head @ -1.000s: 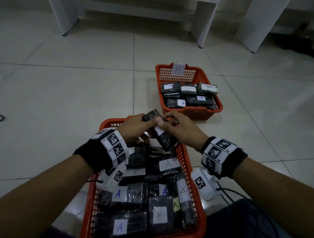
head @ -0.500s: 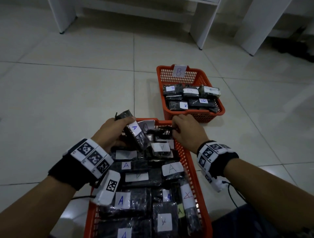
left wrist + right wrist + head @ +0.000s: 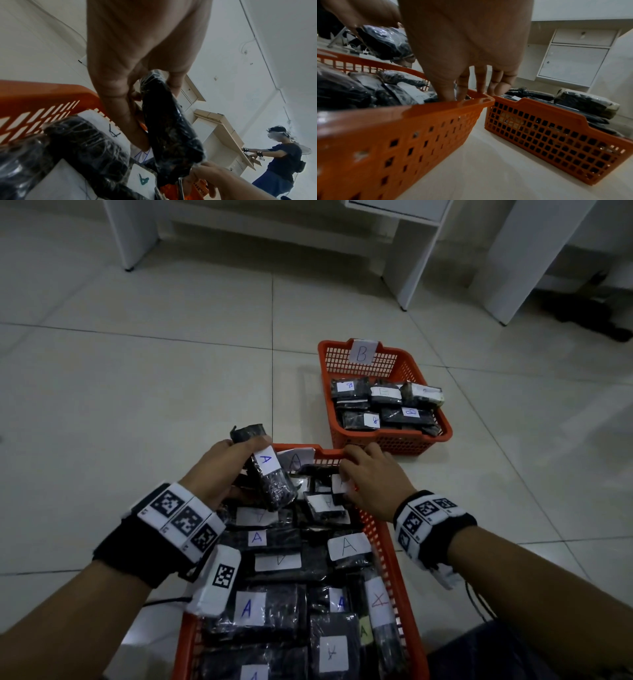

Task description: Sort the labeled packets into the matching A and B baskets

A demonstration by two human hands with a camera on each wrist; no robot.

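My left hand (image 3: 251,446) grips a black wrapped packet (image 3: 272,477) by its upper end, its white label marked A facing me. It hangs tilted over the far left end of the near orange basket (image 3: 380,542), which is full of A packets (image 3: 347,546). In the left wrist view the held packet (image 3: 171,135) sits between thumb and fingers. My right hand (image 3: 346,465) rests at this basket's far right corner, holding nothing. Its fingers (image 3: 480,86) point straight down and touch the rim (image 3: 436,112). The B basket (image 3: 394,443), tagged B (image 3: 362,353), stands just beyond with several B packets (image 3: 409,413).
White furniture legs (image 3: 411,268) stand at the back. A dark object (image 3: 589,313) lies on the floor at far right. Bare floor tiles (image 3: 137,405) stretch to the left of both baskets. Another person (image 3: 283,155) stands at a counter in the distance.
A second ago both hands held the packet together. The right hand has let go and dropped to the basket's far right corner. The left hand carried the packet leftward.
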